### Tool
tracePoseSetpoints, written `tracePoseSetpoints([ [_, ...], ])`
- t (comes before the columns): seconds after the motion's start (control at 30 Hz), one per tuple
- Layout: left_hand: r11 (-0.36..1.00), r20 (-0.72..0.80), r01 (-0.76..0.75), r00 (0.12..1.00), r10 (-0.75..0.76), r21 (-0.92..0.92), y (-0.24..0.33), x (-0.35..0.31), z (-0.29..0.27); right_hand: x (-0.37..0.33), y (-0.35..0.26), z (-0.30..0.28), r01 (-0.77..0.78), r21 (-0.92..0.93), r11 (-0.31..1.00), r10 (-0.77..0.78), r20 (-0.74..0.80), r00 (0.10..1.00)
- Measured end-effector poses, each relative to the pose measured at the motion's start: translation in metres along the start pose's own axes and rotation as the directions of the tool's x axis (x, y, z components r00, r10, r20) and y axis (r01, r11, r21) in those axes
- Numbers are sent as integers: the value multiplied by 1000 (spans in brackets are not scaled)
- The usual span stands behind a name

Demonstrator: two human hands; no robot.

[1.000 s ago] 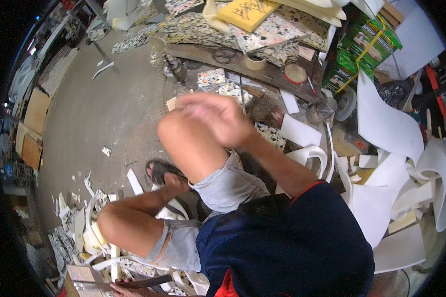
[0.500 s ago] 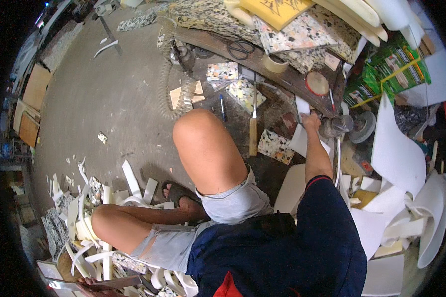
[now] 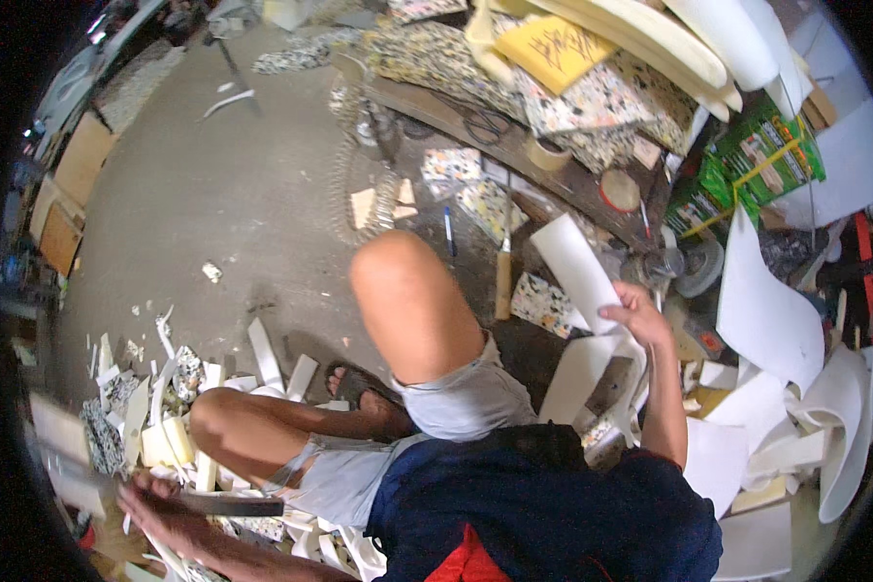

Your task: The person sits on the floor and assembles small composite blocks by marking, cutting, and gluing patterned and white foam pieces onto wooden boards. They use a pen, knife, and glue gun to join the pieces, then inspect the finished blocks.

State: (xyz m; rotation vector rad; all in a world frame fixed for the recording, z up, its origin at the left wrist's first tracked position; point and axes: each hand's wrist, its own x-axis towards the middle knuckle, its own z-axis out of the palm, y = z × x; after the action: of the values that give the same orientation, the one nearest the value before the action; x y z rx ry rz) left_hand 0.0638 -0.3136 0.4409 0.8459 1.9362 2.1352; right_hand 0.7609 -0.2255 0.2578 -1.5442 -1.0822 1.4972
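My right hand [image 3: 640, 315] grips the lower end of a white foam strip [image 3: 574, 260], raised to the right of my knee. Below that hand lie more white foam sheets [image 3: 580, 378], with a speckled foam block [image 3: 541, 306] beside them. At the lower left, my left hand [image 3: 170, 519] is closed about a long flat blade [image 3: 231, 505]. Motion smears that hand, and part of the blade is hidden by it. White and speckled foam offcuts [image 3: 170, 441] are heaped near the left hand.
A wooden plank [image 3: 436, 112] carries a tape roll [image 3: 546, 153], scissors and speckled foam slabs. A wooden-handled tool [image 3: 503, 281] and a blue marker [image 3: 449, 231] lie on the floor. Curled foam sheets [image 3: 771, 306] and green packages [image 3: 761, 160] crowd the right side. A coiled clear hose [image 3: 344, 209] lies ahead.
My right hand has drawn back toward me, lifting the white foam strip from beside the plank. The left hand has risen and moved with the blade.
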Motion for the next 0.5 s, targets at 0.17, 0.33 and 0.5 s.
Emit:
tracePoseSetpoints([
  [0.17, 994, 129, 56, 991, -44, -89, -15, -26, 21, 7, -48, 79, 92, 63, 994, -105, 262, 959],
  [0.33, 932, 386, 317, 893, -230, -177, -2, -55, 24, 38, -85, 170, 324, -242, 914, -250, 292, 923],
  [0.5, 900, 461, 391, 846, -268, -194, 6, -56, 15, 47, -132, 199, 359, -201, 912, -293, 296, 909],
])
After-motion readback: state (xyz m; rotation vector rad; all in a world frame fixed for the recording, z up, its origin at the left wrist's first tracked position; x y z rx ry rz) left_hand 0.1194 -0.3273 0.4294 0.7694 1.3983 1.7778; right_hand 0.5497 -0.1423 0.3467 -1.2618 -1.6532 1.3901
